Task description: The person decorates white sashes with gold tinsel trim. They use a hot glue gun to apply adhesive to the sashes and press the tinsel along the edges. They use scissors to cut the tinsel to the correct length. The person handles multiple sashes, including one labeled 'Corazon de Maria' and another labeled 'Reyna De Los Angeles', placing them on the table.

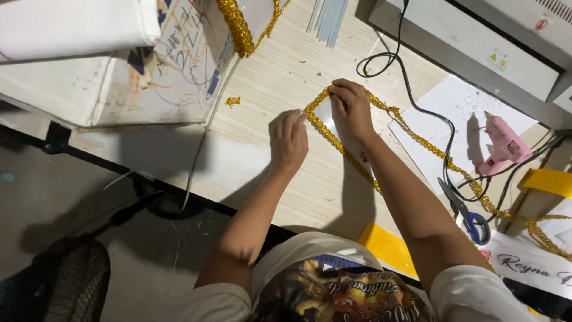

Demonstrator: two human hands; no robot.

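My left hand (288, 139) lies palm down on the wooden table (280, 77), fingertips pressing the left edge of a small white card (327, 117) bordered with gold sequin trim (333, 140). My right hand (351, 107) presses down on the trim at the card's upper corner. The loose length of that gold trim (429, 145) runs off to the right past the scissors. Whether either hand pinches the trim or only presses it is unclear.
A pink glue gun (503, 143) stands on white paper at right, its black cord (417, 101) looping across. Blue-handled scissors (468, 211) lie near the front edge. A scribbled white box (119, 65) with more gold trim (237, 27) sits at left. Glue sticks (328, 18) at back.
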